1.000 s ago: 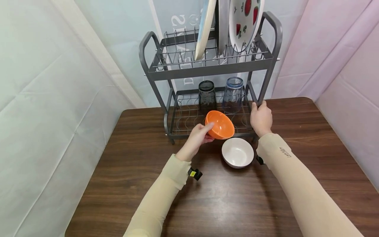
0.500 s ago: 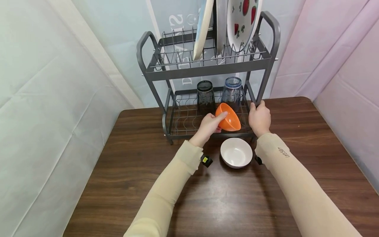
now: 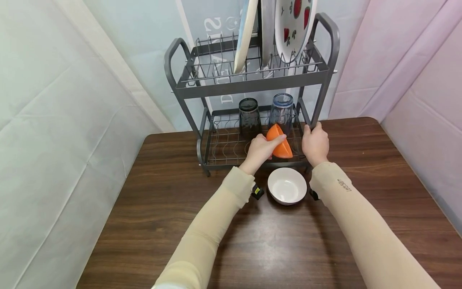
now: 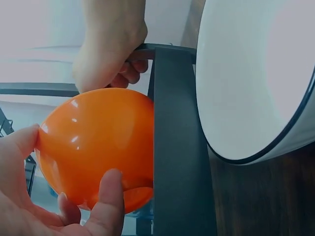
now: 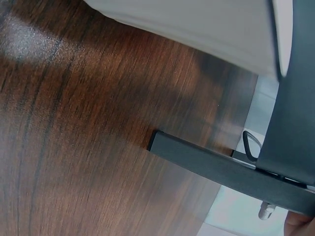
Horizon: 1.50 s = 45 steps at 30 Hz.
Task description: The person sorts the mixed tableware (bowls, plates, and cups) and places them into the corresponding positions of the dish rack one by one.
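Note:
My left hand (image 3: 260,151) pinches an orange bowl (image 3: 281,145) by its rim and wall, thumb on one side and fingers on the other. The bowl is tipped on its side over the right part of the lower rack tier, in front of a blue glass (image 3: 282,110). In the left wrist view the rack's front bar (image 4: 182,137) hides part of the bowl's edge. My right hand (image 3: 315,144) grips the right leg of the dark grey dish rack (image 3: 252,85). A white bowl (image 3: 287,186) with a dark rim stands upright on the table just before the rack.
A dark glass (image 3: 250,118) stands upside down beside the blue one on the lower tier. Several plates, one a white plate with strawberries (image 3: 294,30), stand on edge on the upper tier. The wooden table (image 3: 162,208) extends to both sides.
My left hand has carried the orange bowl right and back over the lower tier, and tipped it from facing up to nearly on edge. My right hand keeps its grip on the rack.

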{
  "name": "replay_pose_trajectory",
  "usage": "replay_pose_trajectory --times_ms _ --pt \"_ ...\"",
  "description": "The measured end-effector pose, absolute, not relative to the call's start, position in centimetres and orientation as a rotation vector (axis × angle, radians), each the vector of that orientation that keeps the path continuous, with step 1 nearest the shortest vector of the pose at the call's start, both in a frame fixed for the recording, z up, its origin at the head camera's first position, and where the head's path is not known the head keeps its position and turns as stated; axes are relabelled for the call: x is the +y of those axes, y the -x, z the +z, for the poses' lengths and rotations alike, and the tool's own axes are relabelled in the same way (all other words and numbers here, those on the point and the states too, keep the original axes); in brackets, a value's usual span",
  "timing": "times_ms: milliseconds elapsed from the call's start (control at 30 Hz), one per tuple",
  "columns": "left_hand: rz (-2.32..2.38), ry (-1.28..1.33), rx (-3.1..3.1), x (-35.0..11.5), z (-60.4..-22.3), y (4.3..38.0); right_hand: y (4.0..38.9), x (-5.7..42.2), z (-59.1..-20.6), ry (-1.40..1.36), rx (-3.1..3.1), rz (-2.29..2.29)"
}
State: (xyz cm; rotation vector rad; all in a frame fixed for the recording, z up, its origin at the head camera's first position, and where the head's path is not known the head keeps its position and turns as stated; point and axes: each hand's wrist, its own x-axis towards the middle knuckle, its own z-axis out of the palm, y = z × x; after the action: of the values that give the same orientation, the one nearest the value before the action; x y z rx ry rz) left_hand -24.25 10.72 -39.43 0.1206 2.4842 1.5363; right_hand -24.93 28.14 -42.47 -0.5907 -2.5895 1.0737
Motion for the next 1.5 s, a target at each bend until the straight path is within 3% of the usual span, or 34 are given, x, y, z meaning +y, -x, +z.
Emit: replay_pose_trajectory --times_ms 1500 --pt "1.122 -0.165 2.834 14.3 -40.2 25.1 25.0 28.1 -42.5 0.587 -2.566 1.056"
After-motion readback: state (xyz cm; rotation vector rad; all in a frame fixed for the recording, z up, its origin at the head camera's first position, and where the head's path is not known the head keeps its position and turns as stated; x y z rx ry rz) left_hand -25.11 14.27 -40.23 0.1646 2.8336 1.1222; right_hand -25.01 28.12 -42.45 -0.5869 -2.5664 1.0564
